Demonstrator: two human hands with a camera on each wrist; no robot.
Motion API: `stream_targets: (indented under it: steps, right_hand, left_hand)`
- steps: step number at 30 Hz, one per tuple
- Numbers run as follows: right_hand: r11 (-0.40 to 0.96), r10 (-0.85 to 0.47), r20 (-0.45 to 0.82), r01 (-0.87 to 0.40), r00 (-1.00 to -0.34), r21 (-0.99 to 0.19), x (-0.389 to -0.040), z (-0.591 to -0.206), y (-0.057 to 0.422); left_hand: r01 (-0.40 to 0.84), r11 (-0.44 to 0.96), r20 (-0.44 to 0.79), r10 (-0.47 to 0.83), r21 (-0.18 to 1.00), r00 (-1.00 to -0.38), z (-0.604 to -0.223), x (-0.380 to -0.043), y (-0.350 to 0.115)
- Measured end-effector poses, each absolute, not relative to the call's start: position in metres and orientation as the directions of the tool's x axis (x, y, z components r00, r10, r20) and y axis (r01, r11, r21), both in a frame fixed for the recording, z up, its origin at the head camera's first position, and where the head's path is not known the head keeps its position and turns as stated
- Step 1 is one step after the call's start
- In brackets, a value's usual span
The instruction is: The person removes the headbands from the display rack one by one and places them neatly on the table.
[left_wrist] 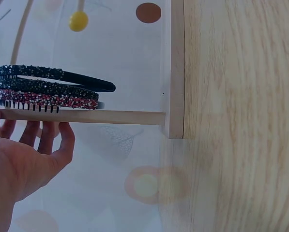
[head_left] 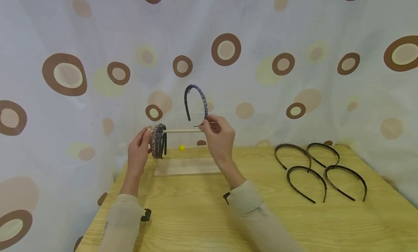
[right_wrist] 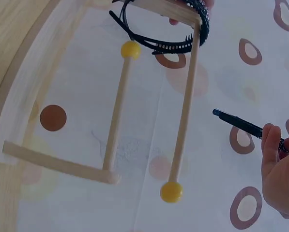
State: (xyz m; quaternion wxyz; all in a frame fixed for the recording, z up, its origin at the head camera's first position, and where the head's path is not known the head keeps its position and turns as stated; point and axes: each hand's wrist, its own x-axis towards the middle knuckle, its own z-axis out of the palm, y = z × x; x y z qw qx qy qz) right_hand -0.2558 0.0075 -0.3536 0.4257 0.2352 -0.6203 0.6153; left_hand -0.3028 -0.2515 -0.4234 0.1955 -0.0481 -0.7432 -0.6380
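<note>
My right hand [head_left: 222, 137] pinches one end of a headband [head_left: 205, 101] with blue-purple sparkles, its arch standing up above the wooden rod [head_left: 183, 131] of a display stand. In the right wrist view the headband's dark free end [right_wrist: 241, 124] points toward the rod with the yellow ball tip [right_wrist: 171, 192]. My left hand [head_left: 138, 150] grips the top of the stand's left post [left_wrist: 129, 117], fingers behind it. Beside that hand, several glittery headbands [left_wrist: 47, 87], one reddish and others dark, hang together at the post end of the rod.
Several black toothed headbands [head_left: 307, 168] lie on the right side of the wooden table [head_left: 183, 215]. The stand's pale base [head_left: 186, 167] rests near the back edge. A lower rod ends in a yellow ball [head_left: 181, 148]. A dotted curtain [head_left: 254, 20] hangs behind.
</note>
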Motion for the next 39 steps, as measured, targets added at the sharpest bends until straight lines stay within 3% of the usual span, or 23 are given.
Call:
stream_targets:
  steps: [3,10,24,32,39]
  right_hand:
    - [0.153,0.246,0.807,-0.800,-0.538,-0.580,-0.248,-0.348,0.025]
    - [0.147,0.255,0.718,-0.708,-0.648,-0.691,-0.248,-0.353,0.073]
    - [0.315,0.192,0.663,-0.594,-0.724,-0.740,-0.257,-0.370,0.175]
    - [0.346,0.116,0.450,-0.389,-0.886,-0.854,-0.274,-0.408,0.237]
    - [0.364,0.095,0.283,-0.231,-0.954,-0.902,-0.278,-0.440,0.270]
  left_hand:
    - [0.309,0.193,0.342,-0.172,0.931,-0.924,-0.415,-0.292,-0.249]
    - [0.320,0.206,0.356,-0.168,0.925,-0.919,-0.407,-0.280,-0.250]
    - [0.306,0.203,0.344,-0.194,0.930,-0.919,-0.409,-0.282,-0.255]
    - [0.330,0.206,0.370,-0.203,0.921,-0.907,-0.431,-0.304,-0.262]
    - [0.337,0.185,0.370,-0.185,0.923,-0.910,-0.430,-0.312,-0.254]
